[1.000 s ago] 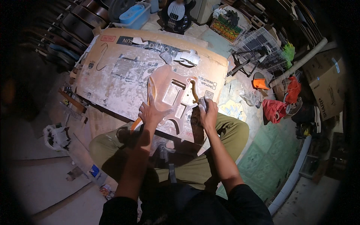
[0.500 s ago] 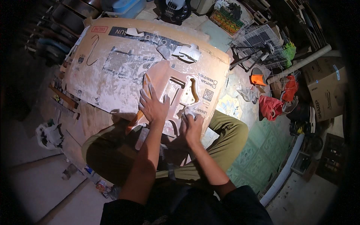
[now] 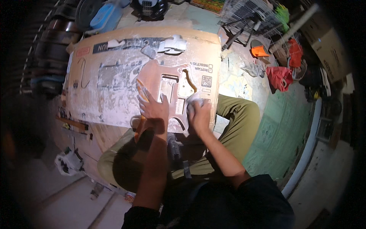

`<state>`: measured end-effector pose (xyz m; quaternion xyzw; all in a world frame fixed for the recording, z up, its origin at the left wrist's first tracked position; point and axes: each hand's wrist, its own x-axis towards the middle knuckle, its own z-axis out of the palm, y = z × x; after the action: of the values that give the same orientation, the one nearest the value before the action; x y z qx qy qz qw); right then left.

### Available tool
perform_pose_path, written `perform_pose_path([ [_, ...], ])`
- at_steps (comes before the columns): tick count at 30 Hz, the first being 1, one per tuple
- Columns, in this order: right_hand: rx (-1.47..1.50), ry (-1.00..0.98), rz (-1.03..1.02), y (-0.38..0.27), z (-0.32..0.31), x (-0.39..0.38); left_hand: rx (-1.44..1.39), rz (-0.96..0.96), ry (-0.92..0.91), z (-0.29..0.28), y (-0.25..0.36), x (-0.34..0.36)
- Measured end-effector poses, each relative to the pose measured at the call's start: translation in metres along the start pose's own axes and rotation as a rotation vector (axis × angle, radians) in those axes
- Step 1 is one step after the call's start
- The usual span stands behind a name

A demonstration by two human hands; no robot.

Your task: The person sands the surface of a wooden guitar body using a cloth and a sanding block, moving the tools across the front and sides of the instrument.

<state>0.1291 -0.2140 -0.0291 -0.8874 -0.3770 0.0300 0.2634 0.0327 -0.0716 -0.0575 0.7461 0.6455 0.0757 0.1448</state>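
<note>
An unfinished wooden electric guitar body (image 3: 149, 72) lies on a dusty cardboard sheet (image 3: 126, 82) in front of my crossed legs. It has several cut-out cavities and an orange-brown edge on the left. My left hand (image 3: 155, 108) rests flat on its left part, fingers spread and whitened with dust. At the right edge, my right hand (image 3: 200, 114) is closed with its fingers bent around a small whitish-grey piece of sandpaper (image 3: 196, 98), mostly covered by the fingers. The sandpaper is against the rim beside the lower cavities.
Beyond the guitar body lie a folded pale sheet (image 3: 172, 45) and a grey scrap (image 3: 148, 52). A dark guitar (image 3: 149, 8) and a blue container (image 3: 105, 17) stand farther back. To the right are a wire cage (image 3: 244, 15), red bags (image 3: 279, 77) and a long pipe (image 3: 305, 149).
My view has turned, shifting the scene. My right hand has slid slightly farther away along the guitar body's right edge. The left hand stays pressed on the body.
</note>
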Motion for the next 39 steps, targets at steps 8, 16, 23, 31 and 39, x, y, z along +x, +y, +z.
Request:
perform_pose_path([
  [8,0.000,0.044,0.037,0.006,-0.008,0.008,0.035,-0.071,-0.127,-0.015,0.015,-0.003],
  [16,-0.024,0.088,0.100,0.012,-0.011,0.026,0.143,-0.107,-0.035,-0.008,0.008,-0.003],
  [23,0.021,0.049,0.042,0.027,-0.029,0.045,0.156,-0.125,-0.075,-0.010,0.019,-0.001],
  [31,0.082,-0.048,0.087,0.019,-0.029,0.046,0.182,-0.093,-0.006,-0.002,0.009,0.004],
  [39,0.052,-0.090,0.008,0.020,-0.024,0.039,0.120,-0.087,-0.015,-0.004,0.015,0.003],
])
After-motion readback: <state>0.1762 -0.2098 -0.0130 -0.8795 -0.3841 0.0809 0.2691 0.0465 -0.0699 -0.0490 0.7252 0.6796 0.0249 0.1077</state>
